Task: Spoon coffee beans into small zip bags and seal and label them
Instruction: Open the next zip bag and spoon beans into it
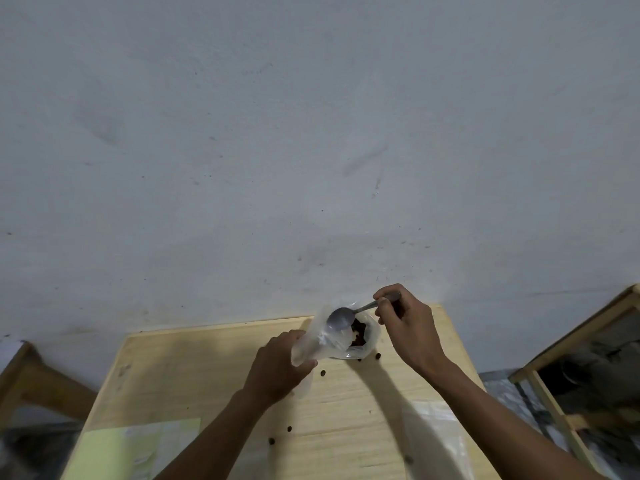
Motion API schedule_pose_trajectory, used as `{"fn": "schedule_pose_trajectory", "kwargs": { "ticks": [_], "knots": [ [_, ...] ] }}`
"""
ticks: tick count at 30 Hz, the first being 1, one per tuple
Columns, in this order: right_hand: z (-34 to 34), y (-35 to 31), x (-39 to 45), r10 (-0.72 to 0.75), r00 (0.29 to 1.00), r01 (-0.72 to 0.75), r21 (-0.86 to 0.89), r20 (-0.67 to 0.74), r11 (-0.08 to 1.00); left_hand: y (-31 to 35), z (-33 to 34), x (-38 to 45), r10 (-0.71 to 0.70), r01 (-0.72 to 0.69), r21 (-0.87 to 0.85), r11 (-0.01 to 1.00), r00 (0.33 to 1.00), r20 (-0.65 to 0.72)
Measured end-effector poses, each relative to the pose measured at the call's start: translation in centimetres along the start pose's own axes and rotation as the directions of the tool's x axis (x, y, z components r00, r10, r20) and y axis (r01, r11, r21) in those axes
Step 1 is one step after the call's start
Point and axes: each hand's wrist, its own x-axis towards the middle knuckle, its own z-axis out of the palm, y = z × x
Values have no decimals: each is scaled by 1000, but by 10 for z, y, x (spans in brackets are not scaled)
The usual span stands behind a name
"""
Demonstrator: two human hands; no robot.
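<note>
My left hand (277, 367) curls round the small clear plastic zip bag (320, 341), holding it tilted with its mouth up, at the far side of the pale wooden bench (207, 368). My right hand (405, 323) pinches the handle of the grey metal spoon (341, 319), whose bowl hangs over the bag's mouth, beside the clear bag of dark coffee beans (360, 336). The film looks thin, limp and slippery, so I judge it best held near the rim. Loose brown beans (322, 373) dot the bench; they roll easily.

Spoon: dull grey metal spoon (341, 319), smooth, faint sheen.
Bag: clear thin plastic zip bag (320, 341), glossy, crinkled.
Table: pale wooden table (207, 372), matt, fine grain.
Wall: grey plastered wall (311, 133), matt, scuffed.
Sheet: light green paper sheet (138, 448), matt.
</note>
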Motion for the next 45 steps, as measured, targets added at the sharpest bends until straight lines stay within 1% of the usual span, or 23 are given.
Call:
{"fn": "schedule_pose_trajectory", "kwargs": {
  "ticks": [5, 7, 11, 15, 18, 21, 24, 26, 29, 31, 33, 35, 37, 41, 45],
  "knots": [
    [-7, 14, 5, 19, 993, -18, 6, -120, 1000, -4, 5, -1, -21, 21, -2, 1000, 999, 49],
    [-9, 30, 6, 60, 988, -61, -3, -141, 998, -6, 9, -3, 12, -14, 15, 1000, 997, 71],
    [-4, 67, 0, 163, 976, -170, -34, -141, 985, -6, 19, -4, 147, -155, 57, 986, 982, 122],
    [10, 96, -7, 238, 964, -241, -18, -115, 970, -5, 29, 7, 212, -227, 53, 973, 957, 198],
    [22, 104, -5, 261, 955, -263, 7, -137, 965, -4, 32, 15, 279, -291, 50, 956, 945, 169],
    [32, 108, -2, 310, 939, -300, 84, -150, 950, -5, 34, 21, 344, -352, 25, 936, 926, 157],
    [40, 112, 1, 348, 926, -338, 93, -143, 937, -3, 35, 25, 353, -351, -41, 935, 918, 180],
    [45, 115, 4, 395, 909, -384, 101, -133, 918, -3, 37, 27, 358, -347, -91, 933, 914, 188],
    [51, 120, 10, 479, 877, -469, 148, -39, 870, -7, 40, 28, 368, -352, -116, 929, 909, 196],
    [51, 121, 16, 570, 821, -560, 223, 23, 798, -12, 41, 28, 381, -364, -116, 924, 901, 206],
    [50, 116, 22, 657, 751, -636, 333, 61, 696, -15, 42, 26, 393, -380, -104, 919, 894, 215],
    [48, 111, 26, 691, 718, -660, 394, 79, 640, -17, 41, 23, 410, -403, -79, 912, 891, 194],
    [46, 111, 27, 699, 712, -657, 420, 69, 627, -18, 40, 22, 429, -428, -46, 903, 889, 157],
    [35, 114, 25, 710, 704, -636, 433, -12, 639, -17, 35, 13, 440, -441, -17, 898, 893, 92],
    [17, 106, 22, 673, 736, -584, 435, -73, 686, -18, 31, 3, 394, -394, 20, 919, 919, 6]
  ]
}}
